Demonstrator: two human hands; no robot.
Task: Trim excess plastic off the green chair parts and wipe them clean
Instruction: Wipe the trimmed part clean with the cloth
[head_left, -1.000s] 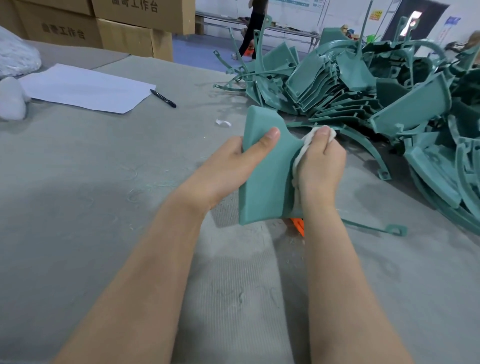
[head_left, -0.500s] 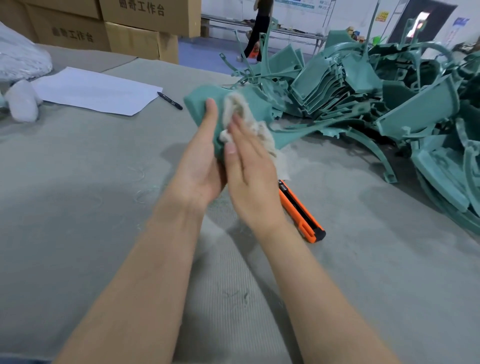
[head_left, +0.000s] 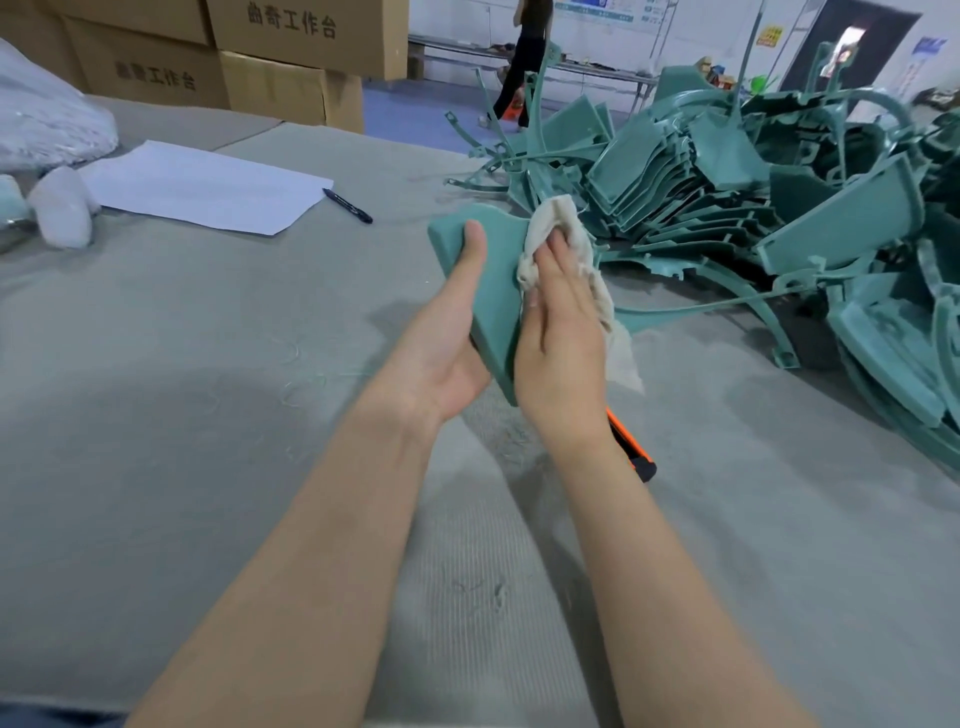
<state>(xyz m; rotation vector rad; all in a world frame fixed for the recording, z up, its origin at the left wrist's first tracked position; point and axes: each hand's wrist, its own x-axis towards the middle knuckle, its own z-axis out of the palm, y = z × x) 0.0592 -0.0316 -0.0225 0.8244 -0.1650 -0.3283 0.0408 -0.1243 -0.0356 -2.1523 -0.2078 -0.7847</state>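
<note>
I hold a flat green chair part tilted up above the grey table. My left hand grips its left side, thumb laid along the front face and fingers hidden behind. With straight fingers my right hand presses a crumpled off-white cloth flat against the part's right side. The cloth's loose end hangs down to the right of my wrist. A big pile of green chair parts lies on the table's right half.
An orange and black utility knife lies on the table under my right wrist. White paper and a black pen lie at the back left, near white bags and cardboard boxes. A person stands far behind.
The part was turned and lifted in my left hand. My right hand opened from a fist round the cloth to a flat palm and is rubbing the cloth along the part.
</note>
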